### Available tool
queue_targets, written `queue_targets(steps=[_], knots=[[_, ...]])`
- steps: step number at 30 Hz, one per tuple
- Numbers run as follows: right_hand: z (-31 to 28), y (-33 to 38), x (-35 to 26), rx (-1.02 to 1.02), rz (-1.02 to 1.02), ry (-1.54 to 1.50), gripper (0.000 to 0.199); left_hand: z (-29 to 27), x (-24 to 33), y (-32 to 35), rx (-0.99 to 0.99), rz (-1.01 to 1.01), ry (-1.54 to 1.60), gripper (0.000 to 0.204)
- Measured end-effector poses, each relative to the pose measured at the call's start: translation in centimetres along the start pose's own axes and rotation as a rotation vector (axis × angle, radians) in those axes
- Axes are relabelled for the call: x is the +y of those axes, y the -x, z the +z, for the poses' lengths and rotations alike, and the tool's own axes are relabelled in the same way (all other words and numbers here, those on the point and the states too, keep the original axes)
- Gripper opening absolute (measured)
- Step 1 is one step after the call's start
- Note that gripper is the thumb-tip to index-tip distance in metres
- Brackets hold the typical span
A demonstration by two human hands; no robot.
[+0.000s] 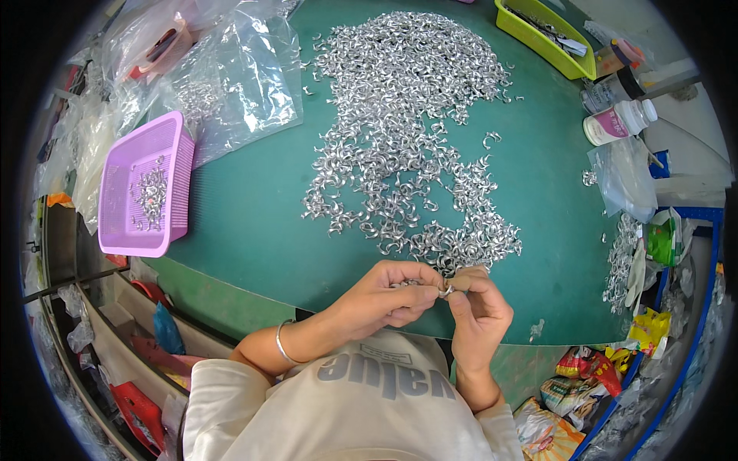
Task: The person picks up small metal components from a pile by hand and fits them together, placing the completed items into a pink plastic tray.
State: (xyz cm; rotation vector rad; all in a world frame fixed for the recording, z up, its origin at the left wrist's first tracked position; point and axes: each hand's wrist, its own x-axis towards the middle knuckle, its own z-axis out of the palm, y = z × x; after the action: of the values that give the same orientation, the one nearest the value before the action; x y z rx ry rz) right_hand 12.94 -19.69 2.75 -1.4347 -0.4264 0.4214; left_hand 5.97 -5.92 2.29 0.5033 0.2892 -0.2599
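My left hand and my right hand meet at the near edge of the green table. Between their fingertips is a small curved silvery metal piece, pinched from both sides. Several more such pieces lie in the curled fingers of my left hand. A tan cover seems to sit on a finger of my right hand. Just beyond the hands, a broad heap of the same shiny hooked pieces spreads over the green tabletop. The exact shape of the pinched piece is too small to make out.
At the left stands a purple basket with some metal pieces inside. Clear plastic bags lie behind it. A yellow-green tray and a white bottle stand at the right. Another small pile lies near the right edge.
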Motion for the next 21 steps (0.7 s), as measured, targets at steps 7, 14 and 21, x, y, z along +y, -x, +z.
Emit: queue_targets(steps=[7, 14, 21], knots=[[-0.1, 0.1, -0.2, 0.004, 0.037, -0.058, 0.014, 0.0, -0.1, -0.1, -0.017, -0.008, 0.029, 0.014], [-0.2, 0.0, -0.5, -0.044, 0.01, -0.031, 0.015, 0.7, 0.2, 0.2, 0.09, 0.069, -0.08, 0.012], [0.1, 0.1, -0.9, -0.037, 0.042, -0.086, 0.016, 1.2, 0.3, 0.3, 0.197, 0.278, -0.397, 0.009]])
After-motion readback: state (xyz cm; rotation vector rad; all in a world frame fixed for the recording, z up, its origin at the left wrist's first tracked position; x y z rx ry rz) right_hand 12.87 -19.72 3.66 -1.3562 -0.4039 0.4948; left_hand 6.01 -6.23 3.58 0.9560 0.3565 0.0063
